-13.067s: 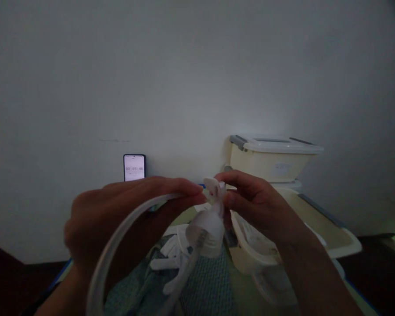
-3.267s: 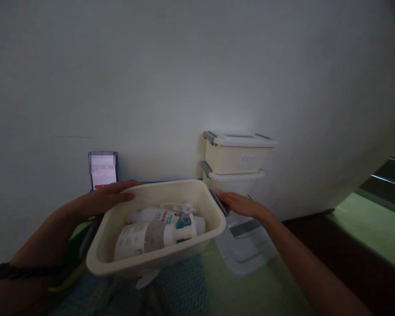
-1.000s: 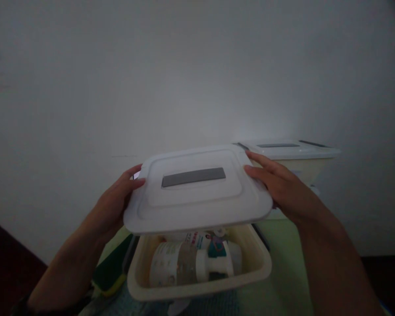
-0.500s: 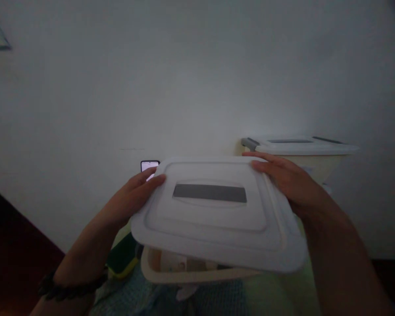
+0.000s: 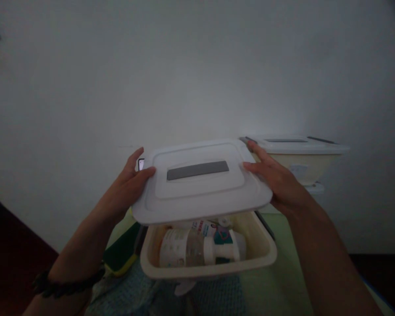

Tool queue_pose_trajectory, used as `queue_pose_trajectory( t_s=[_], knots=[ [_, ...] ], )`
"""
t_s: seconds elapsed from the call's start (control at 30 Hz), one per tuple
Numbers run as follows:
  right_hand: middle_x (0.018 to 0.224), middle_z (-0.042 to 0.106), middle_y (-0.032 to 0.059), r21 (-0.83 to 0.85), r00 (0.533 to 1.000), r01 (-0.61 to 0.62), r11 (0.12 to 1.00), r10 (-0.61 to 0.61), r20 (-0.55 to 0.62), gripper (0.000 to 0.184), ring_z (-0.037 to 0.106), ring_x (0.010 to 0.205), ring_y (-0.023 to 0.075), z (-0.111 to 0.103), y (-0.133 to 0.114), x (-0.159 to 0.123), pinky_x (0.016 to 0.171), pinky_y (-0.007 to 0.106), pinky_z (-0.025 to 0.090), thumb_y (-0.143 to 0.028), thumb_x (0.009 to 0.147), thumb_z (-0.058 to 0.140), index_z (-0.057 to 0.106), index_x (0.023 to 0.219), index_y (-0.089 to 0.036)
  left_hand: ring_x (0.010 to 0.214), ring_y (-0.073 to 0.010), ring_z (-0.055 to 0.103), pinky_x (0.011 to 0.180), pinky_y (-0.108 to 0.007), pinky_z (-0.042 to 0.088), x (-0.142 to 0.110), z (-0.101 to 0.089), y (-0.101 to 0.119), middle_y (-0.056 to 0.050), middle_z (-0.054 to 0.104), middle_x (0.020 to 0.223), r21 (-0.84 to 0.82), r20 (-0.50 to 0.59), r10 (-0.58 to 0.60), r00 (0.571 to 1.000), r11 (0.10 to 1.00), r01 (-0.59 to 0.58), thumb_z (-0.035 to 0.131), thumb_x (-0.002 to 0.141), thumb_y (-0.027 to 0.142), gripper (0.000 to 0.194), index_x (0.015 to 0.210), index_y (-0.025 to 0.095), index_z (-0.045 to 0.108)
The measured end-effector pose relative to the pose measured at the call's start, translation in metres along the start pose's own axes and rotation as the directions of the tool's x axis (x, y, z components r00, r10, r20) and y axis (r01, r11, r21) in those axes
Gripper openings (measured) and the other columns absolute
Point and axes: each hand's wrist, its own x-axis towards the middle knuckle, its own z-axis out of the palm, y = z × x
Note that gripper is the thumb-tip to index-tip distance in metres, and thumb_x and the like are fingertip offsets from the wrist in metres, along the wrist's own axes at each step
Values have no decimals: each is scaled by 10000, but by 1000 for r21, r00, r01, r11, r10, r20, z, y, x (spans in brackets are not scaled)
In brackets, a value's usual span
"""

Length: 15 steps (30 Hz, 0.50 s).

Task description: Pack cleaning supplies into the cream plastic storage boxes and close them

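Observation:
Between my hands is a white plastic lid [image 5: 197,197] with a grey strip on top, held raised and tilted above a cream storage box [image 5: 263,259]. My left hand [image 5: 128,186] grips the lid's left edge, thumb on top. At the right edge, my right hand [image 5: 276,177] holds it the same way, its other fingers partly hidden. Inside the box lie a clear bottle with a white label [image 5: 174,248], a white container with a teal patch [image 5: 222,245] and a printed packet [image 5: 206,227]. The lid covers the box's far part.
A second cream box [image 5: 303,164] with a white lid stands behind on the right, by the wall. A phone [image 5: 141,164] shows behind my left hand. A green and yellow sponge [image 5: 121,250] and a blue knitted cloth [image 5: 125,292] lie at the front left on a green surface [image 5: 286,245].
Both hands have lifted the lid up and away from me, slightly left. The box's front and the bottle and containers inside now show.

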Motion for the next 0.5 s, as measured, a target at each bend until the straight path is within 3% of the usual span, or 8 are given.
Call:
queue_pose_trajectory(
  t_s=[0.17, 0.27, 0.37, 0.5],
  knots=[
    [819, 690, 10, -209, 1000, -29, 978, 28, -10, 547, 621, 581, 151, -17, 4, 4, 449, 228, 464, -312, 771, 592, 427, 1286, -233, 345, -90, 463, 294, -156, 307, -2, -5, -5, 46, 591, 615, 118, 236, -26, 972, 993, -2, 574, 780, 378, 576, 1308, 310, 353],
    [895, 704, 48, -399, 996, -42, 916, 68, 52, 438, 658, 705, 201, -33, 12, 7, 531, 285, 517, -369, 798, 571, 515, 1215, -245, 316, -66, 357, 295, -151, 228, -2, -6, -13, 73, 509, 541, 176, 385, -24, 923, 983, -48, 559, 783, 416, 495, 1225, 270, 392],
    [1021, 688, 63, -584, 989, 26, 811, 62, 131, 363, 651, 882, 235, -43, 14, 7, 639, 304, 541, -429, 809, 548, 605, 1114, -240, 443, -118, 487, 375, -195, 334, 0, -3, -17, 9, 583, 638, 350, 441, -15, 897, 924, -156, 481, 820, 459, 462, 1207, 216, 409],
    [912, 697, 70, -737, 965, -74, 672, 234, 116, 454, 663, 730, 233, -37, 4, 1, 486, 292, 518, -531, 837, 446, 584, 1161, -244, 753, -234, 611, 633, -327, 458, 0, 0, -9, -132, 661, 905, 668, 379, 13, 925, 689, -283, 369, 860, 474, 471, 1197, 155, 452]
  ],
)
